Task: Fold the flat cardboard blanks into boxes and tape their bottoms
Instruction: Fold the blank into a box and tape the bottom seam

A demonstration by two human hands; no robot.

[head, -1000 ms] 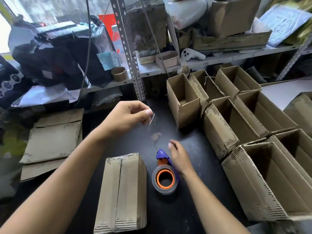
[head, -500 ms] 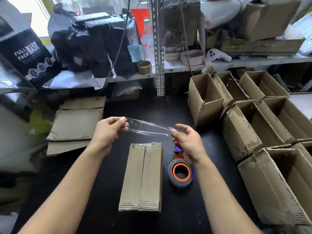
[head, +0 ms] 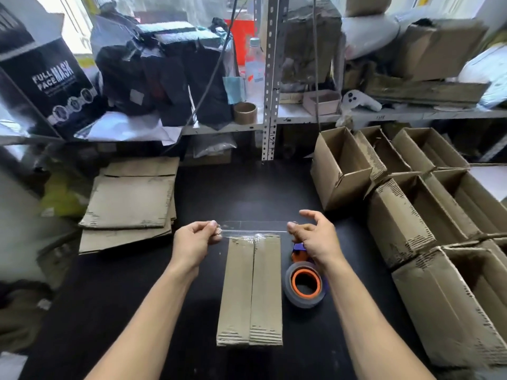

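My left hand (head: pixel 196 238) and right hand (head: pixel 312 234) pinch a clear tape strip (head: pixel 253 225) taut; I'd centre it over the upturned brown cardboard box's (head: pixel 251 289) bottom seam, then press.

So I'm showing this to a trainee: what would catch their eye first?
Probably the clear tape strip stretched between the left hand and right hand, just above the far end of the upturned box at table centre. Next, the orange-cored tape roll beside it, and the open boxes crowding the right.

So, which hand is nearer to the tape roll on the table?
Right. The right hand hangs just above and beyond the tape roll, while the left hand is across the folded box from it.
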